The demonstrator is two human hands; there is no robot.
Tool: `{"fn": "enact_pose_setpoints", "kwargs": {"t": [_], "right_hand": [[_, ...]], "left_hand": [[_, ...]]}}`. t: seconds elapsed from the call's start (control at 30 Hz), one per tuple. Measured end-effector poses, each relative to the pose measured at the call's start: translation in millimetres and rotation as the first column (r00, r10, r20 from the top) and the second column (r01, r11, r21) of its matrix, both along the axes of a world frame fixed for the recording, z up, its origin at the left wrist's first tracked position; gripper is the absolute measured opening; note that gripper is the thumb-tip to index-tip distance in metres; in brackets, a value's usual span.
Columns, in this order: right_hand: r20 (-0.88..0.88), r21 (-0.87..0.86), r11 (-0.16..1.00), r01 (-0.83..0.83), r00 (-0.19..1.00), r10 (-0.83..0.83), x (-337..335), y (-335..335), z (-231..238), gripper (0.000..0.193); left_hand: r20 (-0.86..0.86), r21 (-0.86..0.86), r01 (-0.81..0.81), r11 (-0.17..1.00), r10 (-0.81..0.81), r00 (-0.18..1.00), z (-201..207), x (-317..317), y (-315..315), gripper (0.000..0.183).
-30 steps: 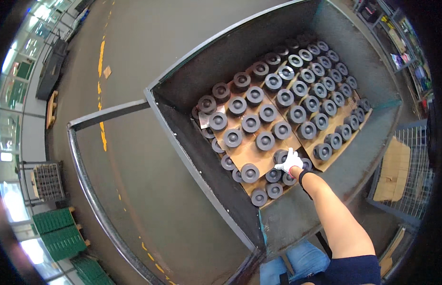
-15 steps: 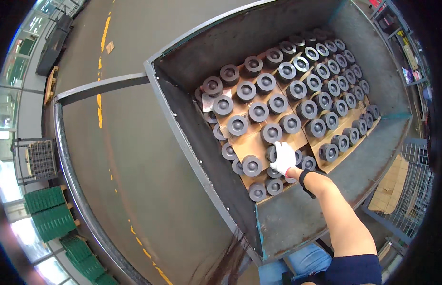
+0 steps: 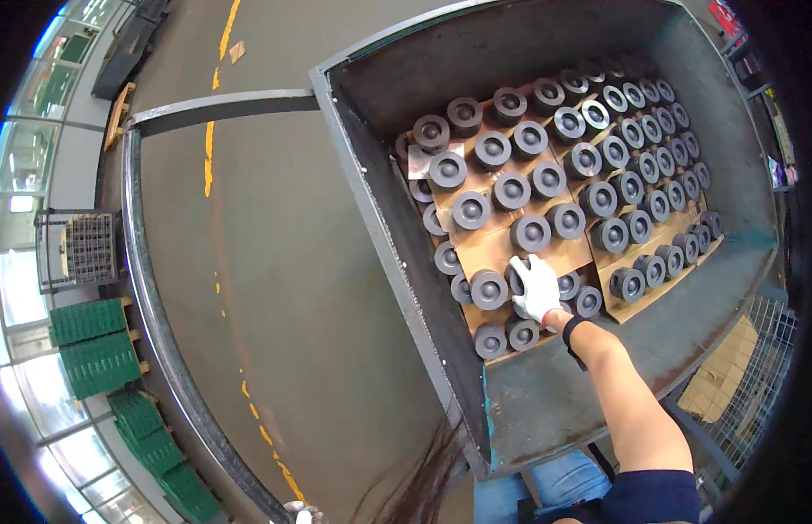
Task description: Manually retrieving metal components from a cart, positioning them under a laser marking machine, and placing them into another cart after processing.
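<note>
My right hand [image 3: 537, 286], in a white glove with a black band at the wrist, reaches into a large metal bin. Its fingers are closed on a dark grey piston [image 3: 514, 278], round with a dished top, whose right side the glove hides. Standing just left of it is another piston [image 3: 488, 289], and one more piston [image 3: 532, 234] is above the fingertips. The pistons stand in rows on brown cardboard [image 3: 486, 247]; more show in a layer below. At the lower edge, beside the curved rail, only a little of my gloved left hand [image 3: 303, 513] shows; its grip is hidden.
The metal bin's wall [image 3: 545, 397] rises between my body and the pistons. A curved metal rail [image 3: 148, 288] extends from its left side over the grey floor. Green stacked crates [image 3: 96, 349] stand far left; a wire cage [image 3: 755, 375] is at right.
The view has shifted, so the bin sits further right and slightly higher. My right hand stays at the same piston. My left hand has come into view at the lower edge.
</note>
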State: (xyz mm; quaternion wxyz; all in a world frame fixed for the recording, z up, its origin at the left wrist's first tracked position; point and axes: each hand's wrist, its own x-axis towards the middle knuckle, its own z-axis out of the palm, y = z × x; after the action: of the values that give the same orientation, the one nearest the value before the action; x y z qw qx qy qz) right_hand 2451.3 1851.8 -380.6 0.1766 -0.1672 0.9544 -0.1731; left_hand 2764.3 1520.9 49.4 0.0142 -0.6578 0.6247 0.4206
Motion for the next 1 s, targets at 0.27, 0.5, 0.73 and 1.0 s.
{"fn": "enact_pose_setpoints", "kwargs": {"t": [0.27, 0.5, 0.73, 1.0], "right_hand": [[-0.07, -0.02, 0.95, -0.311, 0.948, 0.309, -9.5, -23.9, 53.9, 0.085], [-0.033, -0.027, 0.889, -0.458, 0.889, 0.457, -5.8, -63.3, 21.3, 0.087], [0.007, -0.06, 0.901, -0.43, 0.902, 0.431, -16.1, -92.2, -5.8, 0.071], [-0.171, 0.09, 0.936, -0.341, 0.92, 0.352, -37.6, -108.1, 1.2, 0.054]], "left_hand": [[0.0, 0.014, -0.215, 0.976, 0.215, 0.977, -2.1, 26.5, -5.8, 0.029], [-0.078, -0.059, -0.133, 0.989, 0.128, 0.989, -0.5, -9.6, 9.8, 0.029], [-0.04, -0.086, 0.027, 0.996, -0.03, 0.999, 5.4, -3.7, 4.2, 0.028], [-0.015, -0.068, -0.072, 0.995, 0.071, 0.997, 8.9, -24.5, 14.6, 0.014]]}}
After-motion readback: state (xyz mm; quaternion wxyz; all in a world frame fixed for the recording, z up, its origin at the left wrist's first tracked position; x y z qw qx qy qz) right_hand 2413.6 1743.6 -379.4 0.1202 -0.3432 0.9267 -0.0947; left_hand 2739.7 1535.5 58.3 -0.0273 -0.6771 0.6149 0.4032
